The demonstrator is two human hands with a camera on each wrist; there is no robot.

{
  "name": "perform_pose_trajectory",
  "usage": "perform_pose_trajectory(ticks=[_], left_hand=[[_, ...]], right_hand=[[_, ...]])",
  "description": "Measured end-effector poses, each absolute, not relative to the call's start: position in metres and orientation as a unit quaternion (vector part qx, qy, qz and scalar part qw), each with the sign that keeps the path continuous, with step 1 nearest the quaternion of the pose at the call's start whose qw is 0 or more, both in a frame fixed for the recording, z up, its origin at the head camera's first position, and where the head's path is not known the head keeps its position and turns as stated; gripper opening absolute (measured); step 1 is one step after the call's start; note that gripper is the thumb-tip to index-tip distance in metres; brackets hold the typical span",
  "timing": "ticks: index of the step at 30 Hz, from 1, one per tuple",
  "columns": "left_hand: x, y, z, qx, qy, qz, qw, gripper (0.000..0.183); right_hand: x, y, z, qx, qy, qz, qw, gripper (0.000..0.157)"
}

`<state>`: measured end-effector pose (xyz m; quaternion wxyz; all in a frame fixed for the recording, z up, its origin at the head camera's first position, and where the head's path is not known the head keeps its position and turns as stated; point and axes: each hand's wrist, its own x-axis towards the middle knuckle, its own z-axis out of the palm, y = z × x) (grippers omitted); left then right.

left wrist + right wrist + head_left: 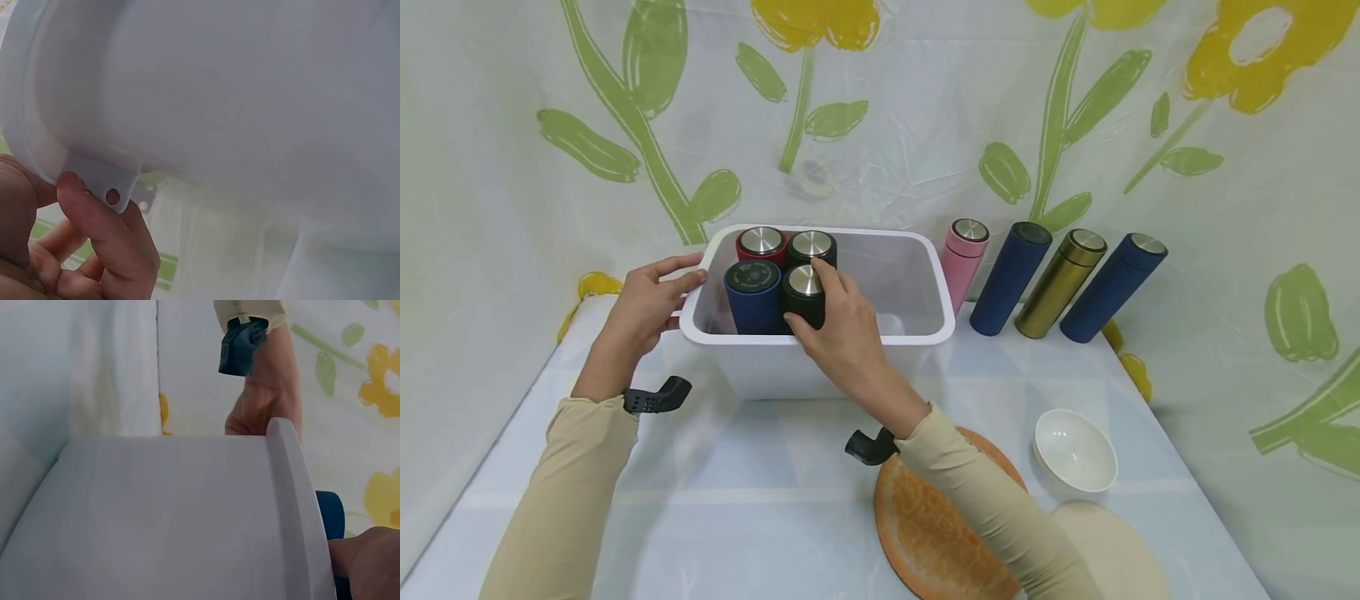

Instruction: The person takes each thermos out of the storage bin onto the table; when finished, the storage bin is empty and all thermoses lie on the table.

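Pale bench (pixel 760 500), floral backdrop (pixel 917 117) — white bin (pixel 895 340) holds four flasks (pixel 752 300); four others (pixel 1051 292), bench's far-right corner. Left grip (pixel 643 308) pinches bin — right grip (pixel 844 329), front black flask (pixel 803 307).

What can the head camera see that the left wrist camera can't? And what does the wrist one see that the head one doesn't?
Only the head view shows the right hand holding a black bottle inside the white tub, plus the gold bottle and white bowl outside it.

Only the left wrist view shows the round hole in the tub's tab.

Both show the left hand gripping the tub.
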<state>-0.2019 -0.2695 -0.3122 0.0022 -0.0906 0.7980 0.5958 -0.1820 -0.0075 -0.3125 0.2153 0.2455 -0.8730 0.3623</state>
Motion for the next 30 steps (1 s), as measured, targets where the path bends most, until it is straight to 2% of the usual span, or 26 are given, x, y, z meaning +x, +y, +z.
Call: perform_pose_trajectory(ticks=[7, 16, 30], left_hand=[[-0.202, -0.268, -0.314, -0.09, 0.801, 0.592, 0.003, 0.063], [-0.203, -0.269, -0.314, -0.084, 0.807, 0.584, 0.0, 0.065], [-0.203, -0.271, -0.317, -0.08, 0.81, 0.581, -0.005, 0.066]], right_hand=[[-0.182, -0.001, -0.314, 0.255, -0.857, 0.384, 0.23, 0.073], [-0.183, 0.013, -0.305, 0.268, -0.833, 0.397, 0.278, 0.069], [-0.189, 0.047, -0.289, 0.289, -0.81, 0.405, 0.31, 0.069]])
